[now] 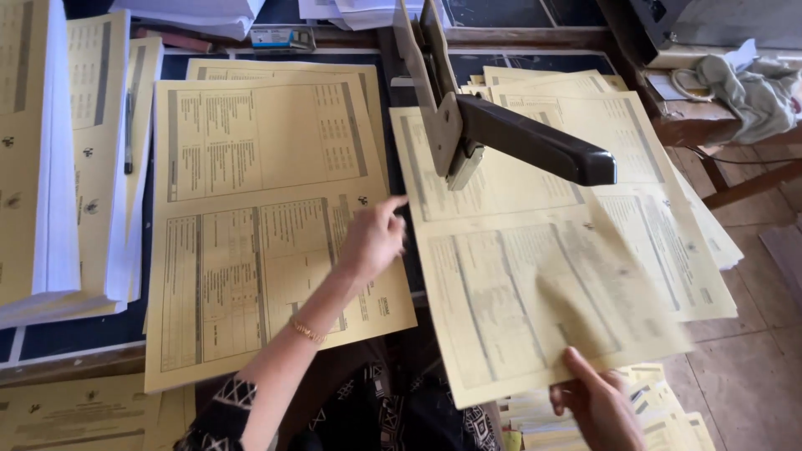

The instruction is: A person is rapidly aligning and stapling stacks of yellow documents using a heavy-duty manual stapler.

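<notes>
At the lower right of the frame, nearest the camera, the right hand (597, 405) pinches the near edge of a yellow printed sheet (535, 301) between thumb and fingers; the sheet is motion-blurred and lies slanted across the centre right, its far edge under the head of a long-arm stapler (501, 125). The stapler's dark handle (539, 146) stands raised and angled toward the right, with no hand on it. The left hand (372, 242), at the centre of the frame and wearing a thin bracelet at the wrist, is loosely curled with fingers pointing toward the sheet's left edge; whether the fingertips touch the paper cannot be told, and the hand grips nothing that shows. To the left of the stapler lies a left stack (267, 217) of similar yellow sheets, flat and squared; to the right, beneath and beyond the held sheet, a right stack (660, 209) fans out more loosely. Further sheets lie at the bottom right, below the right hand. White paper piles (50, 167) occupy the upper left, and a grey cloth (752, 88) rests at the upper right. Judged from this layout, the work is mid-course: one sheet is being positioned at the stapler, the handle is not pressed, and many sheets sit on both sides.
</notes>
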